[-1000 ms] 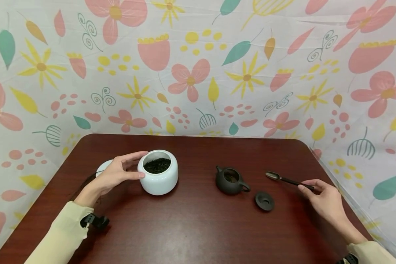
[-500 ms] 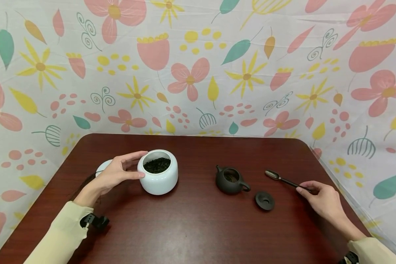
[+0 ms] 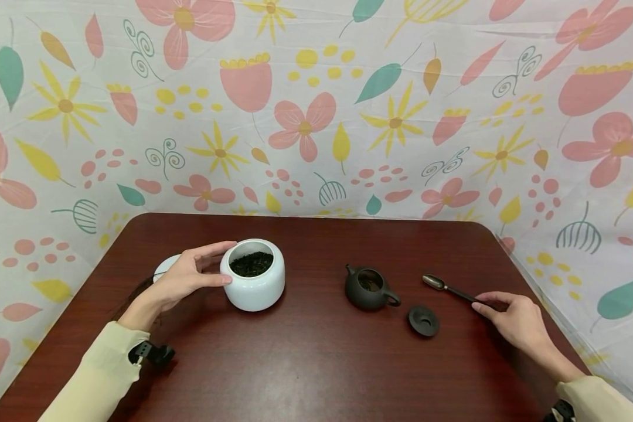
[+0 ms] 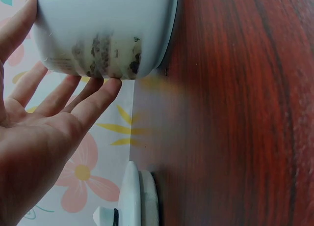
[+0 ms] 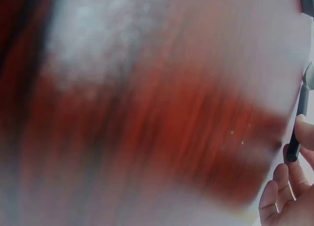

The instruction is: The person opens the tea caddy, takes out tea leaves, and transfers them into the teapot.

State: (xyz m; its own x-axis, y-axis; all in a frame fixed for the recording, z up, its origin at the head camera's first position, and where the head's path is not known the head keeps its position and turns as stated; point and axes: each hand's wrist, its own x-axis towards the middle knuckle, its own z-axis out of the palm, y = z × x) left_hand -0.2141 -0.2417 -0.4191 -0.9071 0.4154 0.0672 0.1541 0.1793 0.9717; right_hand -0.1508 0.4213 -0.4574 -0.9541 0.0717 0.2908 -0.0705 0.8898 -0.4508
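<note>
My left hand (image 3: 181, 278) holds the side of a white ceramic jar (image 3: 259, 293), thumb at the front and fingers toward the back. Dark loose tea leaves (image 3: 251, 265) show inside its mouth. In the left wrist view, fingertips touch the wall of the jar (image 4: 105, 34), near a printed band. Over at the right, my right hand (image 3: 522, 321) pinches the black handle end of a tea scoop (image 3: 456, 291). Its metal head points left toward the teapot. The right wrist view catches the scoop (image 5: 303, 105) between thumb and fingers at the frame's edge.
A small dark open teapot (image 3: 366, 295) stands right of the table's middle, handle toward the right. Its round lid (image 3: 423, 322) lies beside it. The jar's white lid (image 4: 130, 194) rests behind my left wrist. Floral cloth (image 3: 306, 170) hangs behind the brown table (image 3: 316, 363).
My right hand and the tea scoop have shifted slightly to the left. The left hand and the jar have stayed in place.
</note>
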